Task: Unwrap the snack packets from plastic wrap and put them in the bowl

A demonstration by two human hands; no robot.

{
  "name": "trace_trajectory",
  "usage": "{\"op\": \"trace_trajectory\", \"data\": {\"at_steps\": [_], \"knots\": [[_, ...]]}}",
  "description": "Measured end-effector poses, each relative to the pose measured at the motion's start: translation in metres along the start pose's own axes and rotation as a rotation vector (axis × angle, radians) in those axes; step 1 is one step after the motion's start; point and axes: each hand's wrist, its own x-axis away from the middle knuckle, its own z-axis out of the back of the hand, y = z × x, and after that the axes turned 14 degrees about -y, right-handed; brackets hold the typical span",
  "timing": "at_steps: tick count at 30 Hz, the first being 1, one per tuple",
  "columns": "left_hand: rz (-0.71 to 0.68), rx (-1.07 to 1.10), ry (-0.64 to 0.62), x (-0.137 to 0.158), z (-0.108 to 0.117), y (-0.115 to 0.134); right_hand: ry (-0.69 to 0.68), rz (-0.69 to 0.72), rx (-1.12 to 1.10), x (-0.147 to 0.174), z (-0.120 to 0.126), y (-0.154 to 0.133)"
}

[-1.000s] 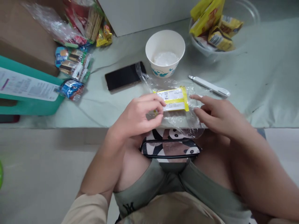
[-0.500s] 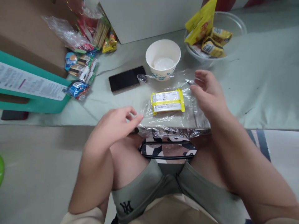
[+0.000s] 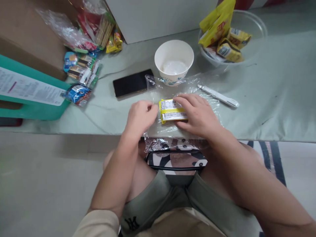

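A yellow and white snack packet (image 3: 171,115) lies label up on a crumpled clear plastic sheet (image 3: 160,143). My right hand (image 3: 198,113) covers the packet's right end, fingers along its far side and thumb along its near side. Just left of the packet is my left hand (image 3: 142,117), its fingers curled in and closed at the sheet's left edge; whatever they pinch is hidden. A white utility knife (image 3: 219,96) rests on the table beyond my right wrist. Behind the packet stands a white paper bowl (image 3: 174,62), something pale in its bottom.
A black phone (image 3: 133,83) lies left of the bowl. At the back right, a clear plastic bowl (image 3: 259,36) holds yellow snack packs. Several snack packets (image 3: 82,69) and a green carton (image 3: 49,110) crowd the left. The table's front edge runs just above my knees.
My right hand has left the utility knife, which now lies on the table, and has moved left onto the packet. My left hand has come in closer to the packet, its fingers curling.
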Motion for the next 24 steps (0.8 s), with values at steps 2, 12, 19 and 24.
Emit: {"op": "trace_trajectory", "data": {"at_steps": [2, 12, 19, 24], "knots": [[0.004, 0.308, -0.023, -0.004, 0.000, -0.001, -0.010, -0.010, 0.006, -0.002, 0.000, 0.001], [0.225, 1.284, -0.408, -0.009, 0.016, 0.004, 0.017, 0.031, -0.151, -0.012, 0.000, 0.001], [0.346, 1.507, -0.247, -0.014, 0.023, 0.008, 0.319, 0.023, -0.698, 0.000, -0.002, 0.031], [0.394, 1.507, -0.287, -0.019, 0.017, 0.008, 0.669, -0.076, -1.231, 0.016, 0.011, 0.025]]}}
